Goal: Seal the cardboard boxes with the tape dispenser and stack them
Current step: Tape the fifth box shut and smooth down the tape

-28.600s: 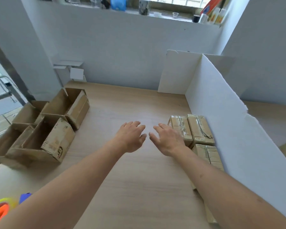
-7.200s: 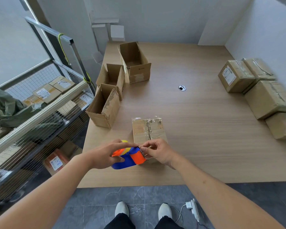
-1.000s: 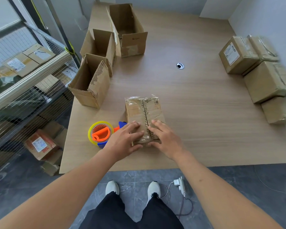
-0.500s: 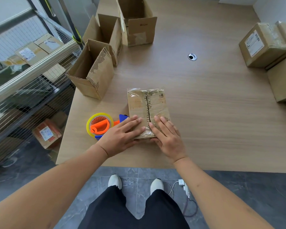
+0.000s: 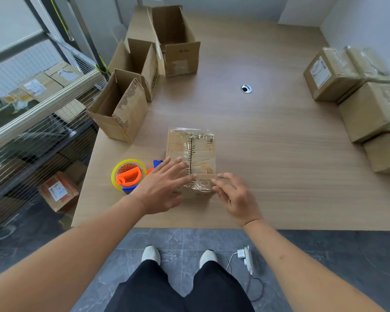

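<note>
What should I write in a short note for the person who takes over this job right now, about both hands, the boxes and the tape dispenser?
Left hand: open, fingers straight on the near left top of the taped box.
Right hand: open, fingertips at the box's near right corner, holding nothing.
Tape dispenser: set down on the table, left of that box.
Done: clear tape covers this box's top seam; sealed boxes sit grouped at the right edge.
Left: move this box over to the sealed group, then seal and stack the three open boxes at the left.
</note>
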`<control>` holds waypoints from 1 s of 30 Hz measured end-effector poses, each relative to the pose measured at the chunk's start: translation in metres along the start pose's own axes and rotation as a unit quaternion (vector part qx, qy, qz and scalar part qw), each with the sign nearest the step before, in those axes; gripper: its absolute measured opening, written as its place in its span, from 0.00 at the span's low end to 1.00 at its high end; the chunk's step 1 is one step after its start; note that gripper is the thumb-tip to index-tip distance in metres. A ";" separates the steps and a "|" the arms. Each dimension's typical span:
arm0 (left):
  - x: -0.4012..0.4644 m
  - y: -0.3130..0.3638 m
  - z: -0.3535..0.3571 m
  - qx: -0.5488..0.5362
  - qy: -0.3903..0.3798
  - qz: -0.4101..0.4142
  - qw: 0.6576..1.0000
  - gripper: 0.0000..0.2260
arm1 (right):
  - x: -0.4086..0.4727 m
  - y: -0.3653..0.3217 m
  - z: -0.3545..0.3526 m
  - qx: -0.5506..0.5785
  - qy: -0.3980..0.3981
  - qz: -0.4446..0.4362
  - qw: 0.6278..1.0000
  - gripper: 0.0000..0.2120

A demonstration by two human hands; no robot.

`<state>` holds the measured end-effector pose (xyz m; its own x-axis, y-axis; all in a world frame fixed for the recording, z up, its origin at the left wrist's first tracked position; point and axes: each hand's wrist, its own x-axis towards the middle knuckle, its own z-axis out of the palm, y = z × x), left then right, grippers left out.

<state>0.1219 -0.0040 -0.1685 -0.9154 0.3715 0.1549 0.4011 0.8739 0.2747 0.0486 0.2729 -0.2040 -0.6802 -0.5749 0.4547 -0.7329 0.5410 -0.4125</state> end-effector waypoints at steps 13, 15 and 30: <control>0.027 0.036 0.031 -0.119 -0.003 -0.084 0.989 0.25 | 0.008 0.005 -0.009 0.128 -0.115 0.079 0.982 0.25; 0.028 0.038 0.032 -0.137 0.004 -0.097 0.986 0.24 | 0.008 0.006 -0.007 0.113 -0.166 0.087 0.976 0.30; 0.044 0.071 0.045 -0.119 0.070 -0.180 0.974 0.20 | 0.053 0.014 -0.032 0.126 -0.356 0.104 0.920 0.27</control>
<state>0.1088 0.0886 -0.1846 -0.9915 -0.0070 0.1298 0.0655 0.8358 0.5451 0.0027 0.2695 -0.1600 -0.5744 -0.7794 -0.2502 -0.5035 0.5774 -0.6428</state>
